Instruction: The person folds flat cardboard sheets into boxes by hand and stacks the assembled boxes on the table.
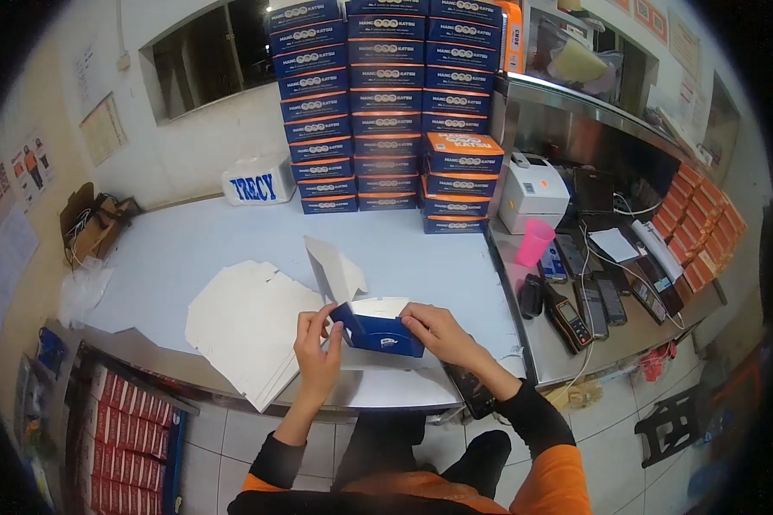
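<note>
A half-folded blue cardboard food box point(386, 336) stands near the front edge of the table, its white inside facing up and one flap point(331, 266) raised on the left. My left hand point(318, 350) pinches the box's left end between thumb and fingers. At the right end, my right hand point(438, 332) grips the top edge of the wall, thumb toward the inside. Beside my left hand lies a pile of flat white box blanks point(247, 322), fanned out on the light blue tabletop point(206, 232).
Tall stacks of folded blue boxes point(389, 101) stand at the back. On the right, a steel counter holds a white printer point(534, 193), a pink cup point(535, 242) and several phones point(591, 305). A white wrapped bundle point(258, 180) sits against the wall. Red packs point(129, 438) fill a crate below left.
</note>
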Tool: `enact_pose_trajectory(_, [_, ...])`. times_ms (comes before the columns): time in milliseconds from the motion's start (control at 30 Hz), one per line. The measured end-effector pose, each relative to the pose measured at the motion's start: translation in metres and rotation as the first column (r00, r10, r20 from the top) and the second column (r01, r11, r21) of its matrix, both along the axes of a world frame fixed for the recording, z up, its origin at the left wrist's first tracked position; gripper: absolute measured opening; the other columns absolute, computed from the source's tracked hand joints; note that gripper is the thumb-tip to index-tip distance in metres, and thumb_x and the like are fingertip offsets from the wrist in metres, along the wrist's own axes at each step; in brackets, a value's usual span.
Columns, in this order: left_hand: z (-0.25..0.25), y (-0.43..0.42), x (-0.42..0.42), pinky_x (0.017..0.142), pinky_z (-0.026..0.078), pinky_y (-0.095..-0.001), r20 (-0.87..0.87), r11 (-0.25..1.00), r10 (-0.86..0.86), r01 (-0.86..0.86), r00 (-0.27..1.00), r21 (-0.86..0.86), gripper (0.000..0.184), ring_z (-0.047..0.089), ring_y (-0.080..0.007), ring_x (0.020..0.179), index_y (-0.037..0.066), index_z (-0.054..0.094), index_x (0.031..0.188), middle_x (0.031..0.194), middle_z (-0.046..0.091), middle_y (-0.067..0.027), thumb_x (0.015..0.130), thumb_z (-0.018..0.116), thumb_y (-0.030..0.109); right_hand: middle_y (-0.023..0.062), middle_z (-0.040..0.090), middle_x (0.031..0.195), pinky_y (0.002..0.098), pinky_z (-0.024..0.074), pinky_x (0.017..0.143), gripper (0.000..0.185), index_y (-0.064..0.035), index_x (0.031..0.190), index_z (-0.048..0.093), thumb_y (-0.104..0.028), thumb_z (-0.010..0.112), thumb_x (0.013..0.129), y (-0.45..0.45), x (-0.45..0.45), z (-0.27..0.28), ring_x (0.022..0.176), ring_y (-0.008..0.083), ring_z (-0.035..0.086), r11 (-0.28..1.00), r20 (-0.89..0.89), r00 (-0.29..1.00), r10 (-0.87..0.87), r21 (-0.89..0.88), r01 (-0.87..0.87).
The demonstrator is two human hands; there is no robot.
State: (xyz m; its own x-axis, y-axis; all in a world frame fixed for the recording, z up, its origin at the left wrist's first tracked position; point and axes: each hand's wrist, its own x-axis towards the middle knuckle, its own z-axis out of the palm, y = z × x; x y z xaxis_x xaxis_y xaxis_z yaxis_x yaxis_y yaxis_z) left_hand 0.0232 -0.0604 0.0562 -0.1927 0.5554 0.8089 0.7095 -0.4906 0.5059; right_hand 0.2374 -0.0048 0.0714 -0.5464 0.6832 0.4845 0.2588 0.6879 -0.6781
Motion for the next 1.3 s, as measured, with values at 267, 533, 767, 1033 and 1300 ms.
enact_pose_trajectory(267, [0.013, 0.006, -0.002, 0.052, 0.044, -0.0251, -0.060, 0.987, -0.099, 0.090, 0.993, -0.135, 0.008, 0.054, -0.0121, 0.056, 0.000, 0.067, 0.084, 0.072, 0.056, -0.0045, 0.076, 0.067, -0.001, 0.0150, 0.056, 0.066, 0.0412, 0.0433, 0.065, 0.012, -0.0051, 0.082, 0.054, -0.017, 0.054, 0.087, -0.006, -0.017, -0.001, 0.064, 0.0349, 0.056, 0.995, 0.066, 0.996, -0.061, 0.081, 0.056])
enact_pose_trajectory(533, [-0.039, 0.007, -0.004, 0.052, 0.046, -0.0306, 0.420, 0.939, -0.079, 0.209, 0.904, -0.273, 0.016, 0.059, -0.0225, 0.060, 0.001, 0.058, 0.100, 0.076, 0.059, -0.0102, 0.084, 0.060, 0.004, 0.0143, 0.058, 0.084, 0.0406, 0.0430, 0.075, 0.023, -0.0054, 0.104, 0.057, -0.018, 0.060, 0.084, -0.022, -0.050, -0.053, 0.081, 0.0310, 0.057, 0.970, 0.373, 0.925, 0.071, 0.192, -0.152])
enact_pose_trajectory(767, [-0.042, 0.008, -0.047, 0.066, 0.050, -0.0396, -0.177, 0.951, 0.113, -0.158, 0.978, -0.264, 0.016, 0.062, -0.0369, 0.074, -0.002, 0.061, 0.098, 0.086, 0.064, -0.0202, 0.086, 0.056, 0.008, 0.0148, 0.056, 0.117, 0.0421, 0.0349, 0.098, 0.042, -0.0030, 0.124, 0.049, -0.006, 0.058, 0.083, 0.032, -0.016, -0.034, 0.111, 0.0315, 0.050, 0.744, -0.224, 0.802, -0.553, 0.300, 0.597])
enact_pose_trajectory(1033, [-0.074, 0.004, -0.011, 0.081, 0.050, -0.0415, 0.195, 0.883, -0.082, 0.162, 0.977, -0.440, 0.021, 0.064, -0.0387, 0.093, -0.007, 0.053, 0.101, 0.095, 0.063, -0.0290, 0.083, 0.057, 0.002, 0.0259, 0.053, 0.116, 0.0415, 0.0414, 0.095, 0.042, -0.0055, 0.128, 0.048, -0.004, 0.050, 0.086, 0.070, 0.021, -0.099, 0.108, 0.0415, 0.051, 0.953, -0.009, 0.954, -0.301, -0.036, 0.300])
enact_pose_trajectory(1300, [-0.068, 0.037, 0.001, 0.083, 0.049, -0.0408, 0.217, 0.861, 0.010, 0.102, 0.976, -0.499, 0.039, 0.063, -0.0387, 0.095, -0.006, 0.045, 0.115, 0.095, 0.064, -0.0268, 0.079, 0.059, -0.003, 0.0262, 0.053, 0.108, 0.0453, 0.0437, 0.087, 0.073, -0.0176, 0.139, 0.030, 0.008, 0.053, 0.075, 0.059, 0.008, -0.073, 0.097, 0.0437, 0.053, 0.891, 0.104, 0.890, -0.443, -0.056, 0.450])
